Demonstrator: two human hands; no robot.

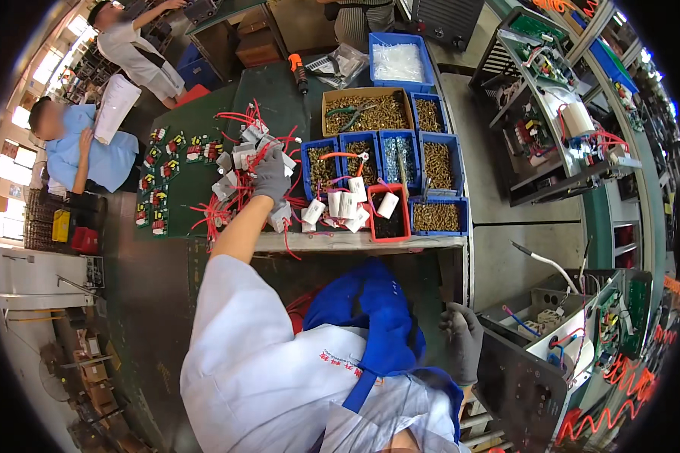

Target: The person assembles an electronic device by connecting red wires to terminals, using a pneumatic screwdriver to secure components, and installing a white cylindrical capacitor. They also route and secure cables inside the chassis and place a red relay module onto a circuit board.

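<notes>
My left hand (272, 180), in a grey glove, reaches into a pile of boxy grey-white components (244, 156) with red wires on the bench. Its fingers are bent closed among them; what they grip is hidden. Right of that hand, several white cylindrical capacitors (343, 204) with wire leads lie at the bench's front edge and over the bins. My right hand (462, 340), also gloved in grey, hangs low beside an open metal chassis (529, 351). Its fingers are loosely curled and apart, with nothing seen in them.
Blue bins (440, 164) and a cardboard box (330, 124) hold brass-coloured fasteners; pliers (351, 115) lie on the box. A red bin (390, 222) sits in front. Small circuit boards (159, 181) lie left, an orange power driver (298, 74) behind. Two people are beyond the bench at left.
</notes>
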